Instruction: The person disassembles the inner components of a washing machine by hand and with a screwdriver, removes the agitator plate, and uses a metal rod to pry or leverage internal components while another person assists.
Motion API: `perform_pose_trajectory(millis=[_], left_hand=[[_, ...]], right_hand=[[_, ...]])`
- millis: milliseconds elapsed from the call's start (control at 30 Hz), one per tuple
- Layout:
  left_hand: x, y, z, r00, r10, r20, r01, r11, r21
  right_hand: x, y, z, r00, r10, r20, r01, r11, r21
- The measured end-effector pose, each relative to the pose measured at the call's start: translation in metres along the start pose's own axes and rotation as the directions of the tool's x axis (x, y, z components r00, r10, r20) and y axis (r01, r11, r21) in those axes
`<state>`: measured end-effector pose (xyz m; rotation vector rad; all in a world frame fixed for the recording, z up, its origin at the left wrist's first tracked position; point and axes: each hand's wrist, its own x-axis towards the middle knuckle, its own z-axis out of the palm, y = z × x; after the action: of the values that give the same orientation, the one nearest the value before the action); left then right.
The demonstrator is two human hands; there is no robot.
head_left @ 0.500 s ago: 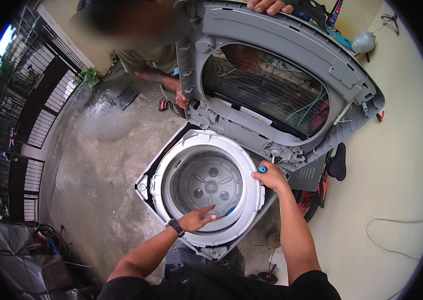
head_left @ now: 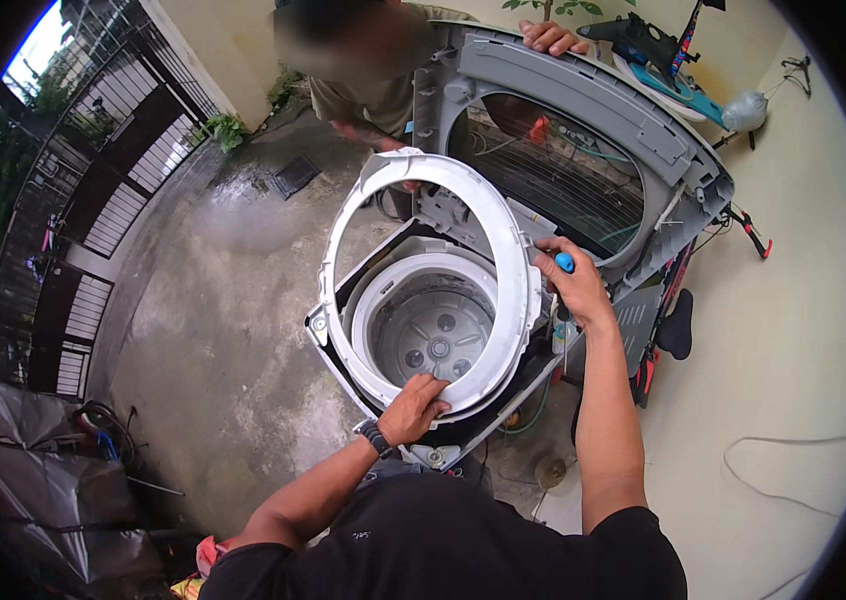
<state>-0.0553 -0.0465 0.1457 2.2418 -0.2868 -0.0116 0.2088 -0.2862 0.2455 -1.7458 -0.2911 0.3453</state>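
A white plastic ring (head_left: pixel 514 265) is lifted and tilted above the washing machine's tub, its far side raised highest. My left hand (head_left: pixel 413 408), with a watch on the wrist, grips the ring's near edge, fingers bent over it. At the ring's right side, my right hand (head_left: pixel 580 288) closes around a screwdriver with a blue handle (head_left: pixel 565 262) and also touches the ring's outer edge. Below lies the round drum (head_left: pixel 463 345), showing a metallic-looking bottom with round inserts. The machine's corner (head_left: pixel 435 457) shows near my body.
Behind the tub the grey top cover (head_left: pixel 583 75) with its dark window stands tipped up. A co-worker's hand (head_left: pixel 553 38) holds its upper edge. A pale wall (head_left: pixel 773 330) rises on the right. Dark sheeting (head_left: pixel 43 480) lies at the lower left, on the concrete floor (head_left: pixel 213 330).
The white ring has come up off the tub and tilted. My left hand has moved from over the drum onto its near edge. My right hand has risen with the screwdriver.
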Motion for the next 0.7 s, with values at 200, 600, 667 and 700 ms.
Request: perform_pose_trajectory(millis=[200,600,667,700], left_hand=[[-0.014,-0.023,-0.099,0.96,-0.087,-0.266,0.088,0.996,-0.009],[0.035,-0.259,-0.314,0.848,-0.462,-0.26,0.455,0.886,-0.091],[0.057,-0.276,-0.308,0.856,-0.422,-0.299,0.443,0.897,0.001],[0.067,-0.286,-0.312,0.877,-0.388,-0.284,0.412,0.911,0.029]], right_hand=[[-0.063,-0.02,0.001,0.999,0.005,-0.054,-0.011,0.992,-0.125],[-0.287,0.087,0.014,0.755,0.547,-0.361,-0.561,0.824,0.076],[-0.308,0.084,0.024,0.729,0.562,-0.39,-0.578,0.811,0.089],[-0.313,0.079,0.03,0.723,0.565,-0.398,-0.585,0.807,0.084]])
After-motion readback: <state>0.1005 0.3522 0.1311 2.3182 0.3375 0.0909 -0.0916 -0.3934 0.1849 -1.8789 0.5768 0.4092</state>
